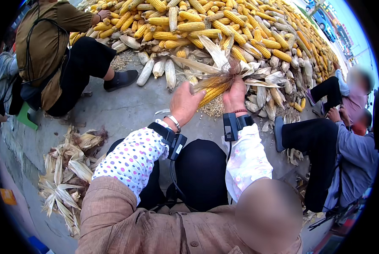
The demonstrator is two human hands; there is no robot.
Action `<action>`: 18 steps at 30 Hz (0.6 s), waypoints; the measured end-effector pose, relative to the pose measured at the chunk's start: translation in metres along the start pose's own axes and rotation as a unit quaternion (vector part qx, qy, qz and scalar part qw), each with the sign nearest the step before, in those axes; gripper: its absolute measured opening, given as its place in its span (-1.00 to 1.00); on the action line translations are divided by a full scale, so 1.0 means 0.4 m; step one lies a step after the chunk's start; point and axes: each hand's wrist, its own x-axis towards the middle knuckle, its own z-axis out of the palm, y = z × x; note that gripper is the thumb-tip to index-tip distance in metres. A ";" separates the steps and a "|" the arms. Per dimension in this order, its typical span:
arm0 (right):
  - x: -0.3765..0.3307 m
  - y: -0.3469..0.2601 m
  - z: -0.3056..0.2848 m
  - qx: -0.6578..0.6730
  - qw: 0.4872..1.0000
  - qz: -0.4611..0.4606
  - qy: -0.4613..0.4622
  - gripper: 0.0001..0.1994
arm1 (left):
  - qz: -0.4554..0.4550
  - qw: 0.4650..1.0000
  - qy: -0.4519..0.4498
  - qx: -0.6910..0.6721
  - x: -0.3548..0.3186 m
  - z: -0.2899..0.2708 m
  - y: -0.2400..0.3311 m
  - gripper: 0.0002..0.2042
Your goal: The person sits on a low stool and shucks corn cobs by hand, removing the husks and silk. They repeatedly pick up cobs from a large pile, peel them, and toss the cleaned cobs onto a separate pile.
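Between my two hands is an ear of corn [213, 94], its yellow kernels bare along the side facing me. Pale husk leaves [217, 54] spread from its far end, with brown silk [233, 70] tangled there. My left hand [185, 105] is closed at the ear's near left side, thumb toward the kernels; part of its fingers is hidden. Around the far right end, by the silk and peeled husk, my right hand [235, 96] is closed. Loose kernels [212, 107] lie on the ground below the ear.
A large heap of yellow corn ears [189, 26] rises in front, with husked-on ears [170, 74] along its foot. Dry husks [66, 178] lie at my left. One person [49, 55] sits at the left; another person [325, 144] sits at the right, with more people beyond.
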 end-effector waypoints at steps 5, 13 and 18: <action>0.001 -0.009 -0.027 0.035 0.998 0.041 0.036 -0.70 | 0.048 0.985 -0.167 0.023 -0.010 -0.009 0.000 -0.46; 0.025 -0.040 -0.075 -0.017 0.992 0.126 -0.009 -0.75 | -0.019 0.920 -0.340 -0.195 0.024 -0.021 0.013 -0.49; 0.043 -0.061 -0.100 0.048 0.977 0.196 -0.068 -0.71 | -0.111 0.806 -0.500 -0.297 0.049 -0.057 0.007 -0.56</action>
